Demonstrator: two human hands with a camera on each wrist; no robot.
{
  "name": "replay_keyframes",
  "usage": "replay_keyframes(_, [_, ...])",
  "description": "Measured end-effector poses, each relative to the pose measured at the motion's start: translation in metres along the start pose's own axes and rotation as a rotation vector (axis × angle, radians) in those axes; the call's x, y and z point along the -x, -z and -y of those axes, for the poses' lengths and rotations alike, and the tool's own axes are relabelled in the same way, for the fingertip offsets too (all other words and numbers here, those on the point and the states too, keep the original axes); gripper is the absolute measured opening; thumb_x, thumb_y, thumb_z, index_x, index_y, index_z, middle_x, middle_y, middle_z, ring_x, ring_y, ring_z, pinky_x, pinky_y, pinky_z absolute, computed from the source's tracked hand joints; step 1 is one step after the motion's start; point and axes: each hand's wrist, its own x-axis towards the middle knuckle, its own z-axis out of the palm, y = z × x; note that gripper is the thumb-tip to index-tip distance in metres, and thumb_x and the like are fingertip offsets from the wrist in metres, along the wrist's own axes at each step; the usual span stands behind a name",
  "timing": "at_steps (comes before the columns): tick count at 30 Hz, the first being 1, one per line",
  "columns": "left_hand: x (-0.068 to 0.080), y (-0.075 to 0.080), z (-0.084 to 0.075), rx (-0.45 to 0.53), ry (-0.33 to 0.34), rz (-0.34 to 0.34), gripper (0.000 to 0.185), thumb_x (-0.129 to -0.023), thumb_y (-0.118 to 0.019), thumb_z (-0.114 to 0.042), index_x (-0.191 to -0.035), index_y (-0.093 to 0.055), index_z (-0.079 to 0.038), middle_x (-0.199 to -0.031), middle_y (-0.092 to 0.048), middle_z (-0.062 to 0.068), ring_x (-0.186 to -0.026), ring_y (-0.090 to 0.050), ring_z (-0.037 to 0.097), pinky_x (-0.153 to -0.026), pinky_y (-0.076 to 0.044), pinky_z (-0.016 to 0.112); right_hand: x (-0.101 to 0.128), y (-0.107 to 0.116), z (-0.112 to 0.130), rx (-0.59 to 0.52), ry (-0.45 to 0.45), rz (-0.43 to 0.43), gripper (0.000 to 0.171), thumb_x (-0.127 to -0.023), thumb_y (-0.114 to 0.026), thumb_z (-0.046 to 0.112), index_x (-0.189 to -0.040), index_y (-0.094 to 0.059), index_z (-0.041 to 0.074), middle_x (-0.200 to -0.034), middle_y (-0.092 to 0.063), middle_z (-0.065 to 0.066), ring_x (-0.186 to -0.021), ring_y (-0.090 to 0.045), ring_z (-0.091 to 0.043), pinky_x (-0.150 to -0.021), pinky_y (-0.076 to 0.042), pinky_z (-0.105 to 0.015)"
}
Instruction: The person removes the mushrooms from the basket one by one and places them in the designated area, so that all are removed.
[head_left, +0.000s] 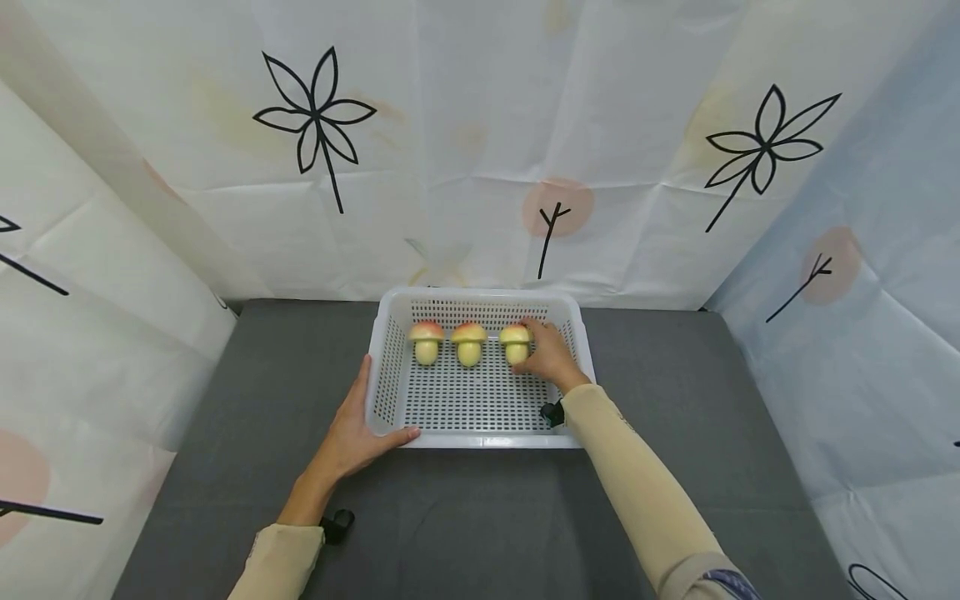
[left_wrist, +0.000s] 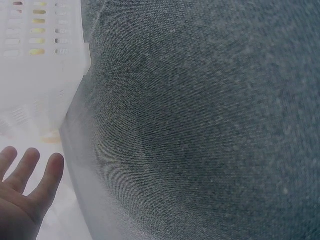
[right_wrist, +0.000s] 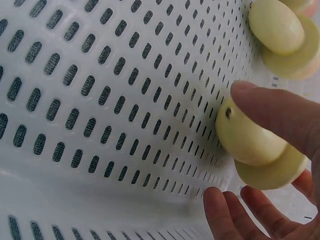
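A white perforated basket [head_left: 482,439] sits mid-table with three toy mushrooms in a row at its back: left [head_left: 426,341], middle [head_left: 468,343] and right [head_left: 514,342]. My right hand [head_left: 543,355] reaches into the basket and pinches the right mushroom [right_wrist: 248,138]; the thumb [right_wrist: 280,112] lies on its pale stem and the fingers curl under the cap. The middle mushroom [right_wrist: 280,31] lies just beyond it. My left hand [head_left: 357,423] rests on the basket's front left corner, fingers straight along the side wall, thumb on the front rim. In the left wrist view its fingers [left_wrist: 24,172] lie beside the basket wall [left_wrist: 42,70].
The basket stands on a dark grey cloth-covered table [head_left: 712,392] [left_wrist: 210,125]. White sheets printed with black leaf drawings [head_left: 315,117] close off the back and both sides. Grey tabletop shows left, right and in front of the basket.
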Motion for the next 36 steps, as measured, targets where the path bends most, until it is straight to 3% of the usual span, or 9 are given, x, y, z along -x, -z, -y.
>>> replay_keyframes(13, [0.0011,-0.0001,0.0002,0.008,0.009,0.000,0.135,-0.072,-0.093,-0.040,-0.163,0.005,-0.033,-0.168,-0.013,0.010,-0.145,-0.030,0.039,-0.108,-0.027,0.066,-0.0009,-0.0007,-0.0015,0.011,-0.007,0.017,0.091,-0.068,-0.095,0.011,-0.146,-0.047,0.010,-0.133,-0.049,-0.023,-0.120,-0.052,-0.038,-0.103,-0.040,-0.055])
replay_keyframes(36, [0.0007,-0.0007,0.0006,0.001,0.006,0.000,0.135,-0.072,-0.093,-0.041,-0.163,0.006,-0.033,-0.168,-0.013,0.010,-0.144,-0.031,0.039,-0.106,-0.028,0.067,-0.0011,-0.0009,-0.0017,0.032,0.006,0.039,0.098,-0.069,-0.095,0.011,-0.152,-0.045,0.012,-0.137,-0.047,-0.022,-0.122,-0.049,-0.037,-0.106,-0.037,-0.054])
